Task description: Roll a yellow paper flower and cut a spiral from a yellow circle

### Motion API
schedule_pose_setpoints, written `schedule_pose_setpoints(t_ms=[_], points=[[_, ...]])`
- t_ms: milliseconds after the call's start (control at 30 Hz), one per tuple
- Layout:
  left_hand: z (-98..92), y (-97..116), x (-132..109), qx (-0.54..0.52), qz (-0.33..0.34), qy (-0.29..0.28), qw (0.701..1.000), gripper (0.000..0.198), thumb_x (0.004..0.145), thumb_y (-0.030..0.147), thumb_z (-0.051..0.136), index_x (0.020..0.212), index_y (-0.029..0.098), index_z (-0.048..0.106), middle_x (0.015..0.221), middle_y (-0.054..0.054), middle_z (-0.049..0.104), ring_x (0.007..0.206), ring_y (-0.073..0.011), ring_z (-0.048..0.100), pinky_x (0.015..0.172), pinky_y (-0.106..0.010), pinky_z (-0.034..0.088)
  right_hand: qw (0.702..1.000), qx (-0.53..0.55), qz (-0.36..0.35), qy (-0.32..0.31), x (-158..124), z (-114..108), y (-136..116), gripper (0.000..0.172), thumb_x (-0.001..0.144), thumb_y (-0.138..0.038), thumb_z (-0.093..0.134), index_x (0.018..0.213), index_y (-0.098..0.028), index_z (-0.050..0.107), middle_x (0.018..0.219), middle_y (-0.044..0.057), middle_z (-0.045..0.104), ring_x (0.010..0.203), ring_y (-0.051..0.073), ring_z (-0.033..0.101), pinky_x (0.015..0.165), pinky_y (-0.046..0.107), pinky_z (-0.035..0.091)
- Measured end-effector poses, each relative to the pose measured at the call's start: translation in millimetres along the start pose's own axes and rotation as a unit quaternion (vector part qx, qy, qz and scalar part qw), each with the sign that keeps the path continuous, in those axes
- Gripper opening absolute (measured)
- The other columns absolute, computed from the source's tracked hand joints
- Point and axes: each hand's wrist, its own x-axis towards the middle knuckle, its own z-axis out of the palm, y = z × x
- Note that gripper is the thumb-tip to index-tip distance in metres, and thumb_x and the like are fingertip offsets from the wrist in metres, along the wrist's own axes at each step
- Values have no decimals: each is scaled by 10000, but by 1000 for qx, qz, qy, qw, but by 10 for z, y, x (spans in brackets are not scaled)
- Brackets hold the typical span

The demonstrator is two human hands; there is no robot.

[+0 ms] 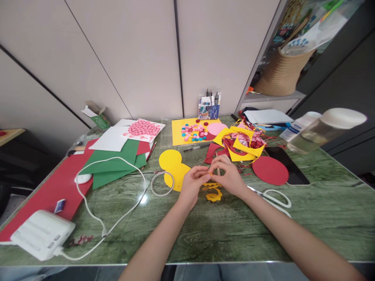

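Note:
Over the middle of the table, the fingertips of both my hands meet in a pinch. Between them shows a small yellow-orange paper roll (pixel 210 173), largely covered by the fingers. My left hand (pixel 191 183) grips it from the left, and my right hand (pixel 227 174) from the right. A thin pale stick (pixel 218 166) stands out beside my right fingers; how it is held is hidden. Curled yellow paper strips (pixel 213 195) lie just under the hands. Yellow paper circles (pixel 170 160) are left of my left hand, partly behind it.
White-handled scissors (pixel 277 200), a red circle (pixel 270 170) and a phone (pixel 293 166) lie right. Yellow and red paper offcuts (pixel 238 142) are piled behind. A yellow sheet (pixel 177 132) carries small coloured rolls. At left are green paper (pixel 113 166), a white cable (pixel 145 187) and a power bank (pixel 42 234).

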Motion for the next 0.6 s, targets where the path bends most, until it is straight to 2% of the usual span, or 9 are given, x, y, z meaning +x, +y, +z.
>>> schedule_pose_setpoints(t_ms=[300, 600], points=[[-3, -32, 4, 28, 10, -9, 1000, 266, 586, 186, 765, 825, 149, 654, 805, -39, 682, 768, -139, 613, 752, -269, 456, 1000, -8, -3, -25, 16, -15, 14, 146, 682, -114, 673, 649, -216, 573, 831, 22, 555, 863, 221, 510, 786, 380, 420], [-19, -54, 28, 38, 19, 15, 999, 241, 574, 189, 768, 766, 147, 631, 750, -23, 679, 706, -124, 610, 697, -246, 450, 999, -22, -20, -31, 12, -22, 12, 120, 703, -153, 696, 692, -222, 599, 852, 32, 559, 887, 229, 515, 810, 399, 412]])
